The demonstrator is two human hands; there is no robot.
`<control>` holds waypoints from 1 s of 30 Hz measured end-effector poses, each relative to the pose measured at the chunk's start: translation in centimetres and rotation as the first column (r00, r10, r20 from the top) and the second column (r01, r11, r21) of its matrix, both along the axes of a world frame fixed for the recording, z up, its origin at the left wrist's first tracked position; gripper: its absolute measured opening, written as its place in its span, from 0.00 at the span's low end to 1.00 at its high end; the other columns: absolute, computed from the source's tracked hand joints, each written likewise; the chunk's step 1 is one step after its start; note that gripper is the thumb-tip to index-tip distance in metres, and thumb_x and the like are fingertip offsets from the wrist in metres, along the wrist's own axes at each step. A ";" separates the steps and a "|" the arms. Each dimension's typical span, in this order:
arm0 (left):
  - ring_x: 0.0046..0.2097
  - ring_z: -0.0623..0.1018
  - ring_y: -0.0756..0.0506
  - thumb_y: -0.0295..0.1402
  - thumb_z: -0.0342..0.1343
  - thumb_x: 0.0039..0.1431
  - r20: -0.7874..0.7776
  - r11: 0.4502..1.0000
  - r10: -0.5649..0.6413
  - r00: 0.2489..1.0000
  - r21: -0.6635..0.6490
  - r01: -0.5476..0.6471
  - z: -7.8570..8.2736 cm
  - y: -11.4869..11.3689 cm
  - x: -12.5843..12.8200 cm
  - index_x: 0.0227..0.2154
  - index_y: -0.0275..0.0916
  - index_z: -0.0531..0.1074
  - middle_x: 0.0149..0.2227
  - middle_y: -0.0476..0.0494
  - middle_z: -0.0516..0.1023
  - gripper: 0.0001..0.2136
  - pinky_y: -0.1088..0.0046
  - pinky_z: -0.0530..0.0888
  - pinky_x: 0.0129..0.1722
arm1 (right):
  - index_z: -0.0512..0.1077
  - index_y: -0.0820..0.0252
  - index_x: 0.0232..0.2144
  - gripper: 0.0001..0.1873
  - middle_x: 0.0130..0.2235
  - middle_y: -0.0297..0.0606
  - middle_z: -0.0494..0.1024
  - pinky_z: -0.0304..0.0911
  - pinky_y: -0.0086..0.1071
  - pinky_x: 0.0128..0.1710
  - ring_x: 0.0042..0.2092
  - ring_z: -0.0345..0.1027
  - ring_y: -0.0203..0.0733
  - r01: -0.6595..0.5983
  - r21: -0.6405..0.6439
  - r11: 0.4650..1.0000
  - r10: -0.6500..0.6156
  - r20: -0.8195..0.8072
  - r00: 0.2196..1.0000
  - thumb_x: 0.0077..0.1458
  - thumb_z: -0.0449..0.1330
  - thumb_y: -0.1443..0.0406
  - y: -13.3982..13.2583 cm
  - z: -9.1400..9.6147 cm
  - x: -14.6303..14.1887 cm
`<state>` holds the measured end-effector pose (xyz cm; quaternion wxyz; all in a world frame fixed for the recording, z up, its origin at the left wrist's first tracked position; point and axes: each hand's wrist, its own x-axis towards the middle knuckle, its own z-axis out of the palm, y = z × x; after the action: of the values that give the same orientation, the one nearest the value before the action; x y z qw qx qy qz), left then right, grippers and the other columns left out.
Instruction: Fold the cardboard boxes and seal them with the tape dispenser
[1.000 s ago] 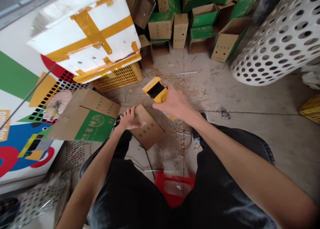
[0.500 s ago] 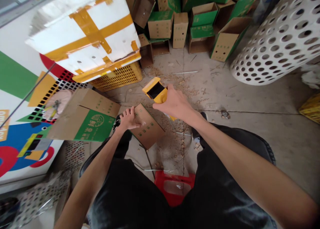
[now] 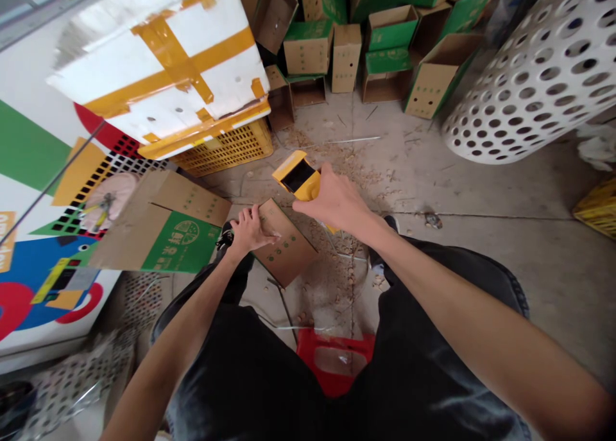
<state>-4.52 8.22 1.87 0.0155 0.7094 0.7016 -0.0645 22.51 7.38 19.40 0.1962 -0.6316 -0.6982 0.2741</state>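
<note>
My left hand holds a small cardboard box at its left edge, the thumb lying on the brown face and the fingers spread along the edge. The box sits tilted between my knees, with green print on the face. In my right hand is a yellow hand-held tool with a dark recess in its far end. My fingers wrap round the tool's middle and hide much of it. A bit of yellow shows below the palm, right of the box; whether the tool touches the box, I cannot tell.
A larger brown-and-green carton stands at left. Behind it, a taped white foam box rests on a yellow crate. Several open cartons lie at the back, a white perforated basket at right. Small scraps litter the floor.
Almost nothing differs. The left thumb and the right hand with the yellow tool have shifted only very slightly; the box stays in place.
</note>
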 end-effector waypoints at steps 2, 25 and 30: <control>0.61 0.66 0.24 0.63 0.64 0.40 -0.003 1.000 -0.010 1.000 0.017 0.010 0.0 0.0 0.3 0.66 0.36 0.52 0.60 0.22 0.65 0.55 0.44 0.66 0.56 | 0.66 0.67 0.52 0.37 0.40 0.52 0.79 0.68 0.45 0.41 0.45 0.75 0.60 0.001 0.006 1.000 -0.001 0.000 1.000 0.44 0.66 0.50 0.0 -0.1 0.0; 0.56 0.77 0.35 0.53 0.65 0.52 0.201 0.989 -0.109 0.974 -0.079 0.127 0.6 2.7 -3.0 0.67 0.41 0.60 0.59 0.35 0.76 0.42 0.63 0.73 0.54 | 0.66 0.64 0.49 0.34 0.39 0.51 0.78 0.68 0.46 0.39 0.43 0.74 0.59 -0.001 0.009 1.000 0.001 0.021 1.000 0.45 0.66 0.50 0.0 -0.3 0.2; 0.53 0.79 0.32 0.55 0.62 0.54 0.123 0.994 -0.065 0.990 -0.083 0.076 1.3 2.7 -1.9 0.62 0.44 0.69 0.50 0.35 0.82 0.35 0.63 0.73 0.51 | 0.66 0.63 0.49 0.34 0.40 0.51 0.78 0.68 0.46 0.39 0.43 0.75 0.59 -0.003 0.018 1.000 0.003 0.028 1.000 0.44 0.66 0.51 0.0 -0.5 0.1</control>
<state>-6.42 10.96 3.21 0.0861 0.7350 0.6704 -0.0529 22.61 7.34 18.91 0.1917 -0.6326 -0.7043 0.2590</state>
